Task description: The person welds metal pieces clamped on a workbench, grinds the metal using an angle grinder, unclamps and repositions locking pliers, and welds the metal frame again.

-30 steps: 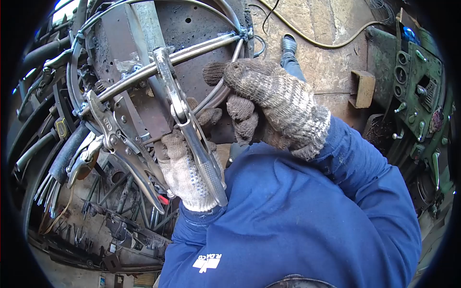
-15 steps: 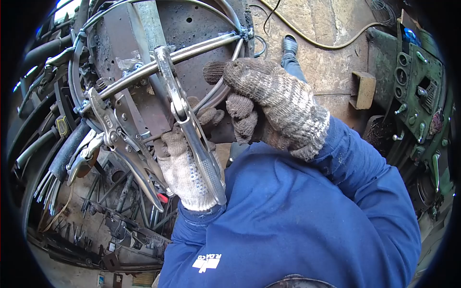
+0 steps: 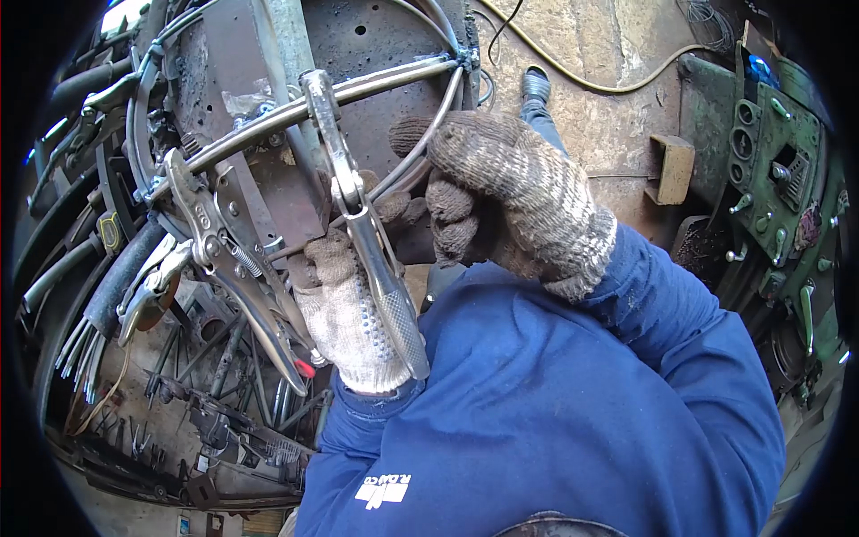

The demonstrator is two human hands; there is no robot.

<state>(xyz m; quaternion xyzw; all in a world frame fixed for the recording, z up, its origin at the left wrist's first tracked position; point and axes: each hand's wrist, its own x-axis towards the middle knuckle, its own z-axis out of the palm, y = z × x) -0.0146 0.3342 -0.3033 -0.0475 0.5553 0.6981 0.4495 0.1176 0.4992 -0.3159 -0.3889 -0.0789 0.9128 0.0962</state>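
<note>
My right hand (image 3: 510, 192), in a knitted glove, has its fingers curled at the right side of a round metal ring (image 3: 440, 125). My left hand (image 3: 344, 322), also gloved, is closed below the ring. Its fingers are partly covered by locking pliers (image 3: 369, 233), so what it holds is hidden. These pliers are clamped on a straight bar (image 3: 376, 82) that crosses the ring. A second pair of locking pliers (image 3: 215, 255) hangs from the bar's left part. Under the bar lie a flat steel strip (image 3: 234, 63) and a dark round plate (image 3: 358, 54).
At the right stands a green machine (image 3: 783, 170) with levers. A short channel piece (image 3: 671, 170) and a hose (image 3: 573, 76) lie on the floor. More clamps (image 3: 152, 291), rods (image 3: 80, 358) and metal parts crowd the left side.
The ring, bar and pliers have shifted slightly right in view, and the front pliers' jaw sits a little higher. Both hands keep nearly the same pose.
</note>
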